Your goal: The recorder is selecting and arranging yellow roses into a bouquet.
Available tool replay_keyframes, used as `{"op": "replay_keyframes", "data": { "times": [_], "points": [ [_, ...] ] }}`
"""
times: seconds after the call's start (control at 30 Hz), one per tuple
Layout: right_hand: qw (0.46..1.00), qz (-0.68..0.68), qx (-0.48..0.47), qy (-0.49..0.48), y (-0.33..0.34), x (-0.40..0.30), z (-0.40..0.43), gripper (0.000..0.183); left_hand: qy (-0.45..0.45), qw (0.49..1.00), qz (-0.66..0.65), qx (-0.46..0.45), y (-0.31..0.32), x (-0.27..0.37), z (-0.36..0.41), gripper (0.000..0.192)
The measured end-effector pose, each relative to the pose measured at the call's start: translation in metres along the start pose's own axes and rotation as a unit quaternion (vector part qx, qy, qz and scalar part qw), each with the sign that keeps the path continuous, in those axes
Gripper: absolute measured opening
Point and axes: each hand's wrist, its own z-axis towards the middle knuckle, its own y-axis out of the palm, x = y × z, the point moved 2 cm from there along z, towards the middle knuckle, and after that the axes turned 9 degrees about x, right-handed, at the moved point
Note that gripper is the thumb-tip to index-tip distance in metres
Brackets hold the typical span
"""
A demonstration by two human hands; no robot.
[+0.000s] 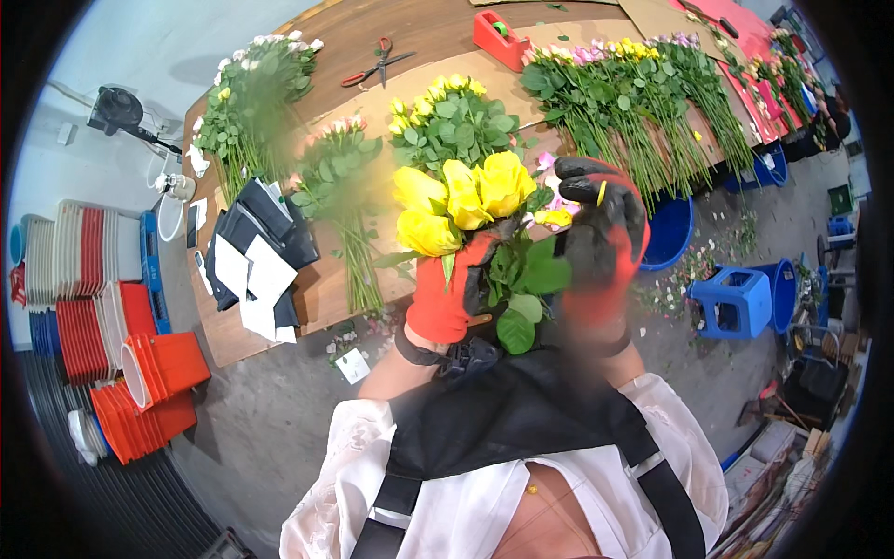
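Note:
My left hand (450,290), in a red and black work glove, is closed around the stems of several yellow roses (464,202), just under the blooms. Green leaves (534,279) hang from the stems between my hands. My right hand (604,230), gloved alike, is raised to the right of the blooms with its fingers curled; a thin yellow band or petal edge shows at its fingers, and whether it grips anything is unclear. Beyond the held flowers lies a bunch of yellow roses (454,126) on the wooden table. Loose pink and yellow petals (553,216) lie beside my right hand.
On the table (335,42) are scissors (382,64), a red tape dispenser (499,40), rose bunches (614,98), white-flowered bunches (258,105) and black sleeves with white papers (262,265). Blue buckets (667,237), a blue stool (733,300) and orange crates (167,367) stand around. Someone is at the far right.

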Motion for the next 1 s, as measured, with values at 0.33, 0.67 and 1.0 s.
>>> {"op": "replay_keyframes", "data": {
  "times": [0.33,0.67,1.0],
  "points": [
    [0.911,-0.343,-0.106,-0.203,0.028,-0.018,-0.008,0.037,-0.175,0.974,-0.127,0.063,0.024,-0.011,-0.031,0.027],
    [0.998,0.041,-0.001,0.044,0.012,0.017,-0.007,0.024,-0.080,0.984,-0.147,0.052,0.019,-0.001,-0.017,0.026],
    [0.913,-0.345,-0.113,-0.187,0.023,-0.031,0.001,0.031,-0.075,0.994,0.004,0.081,0.036,-0.017,-0.040,0.036]
  ]
}}
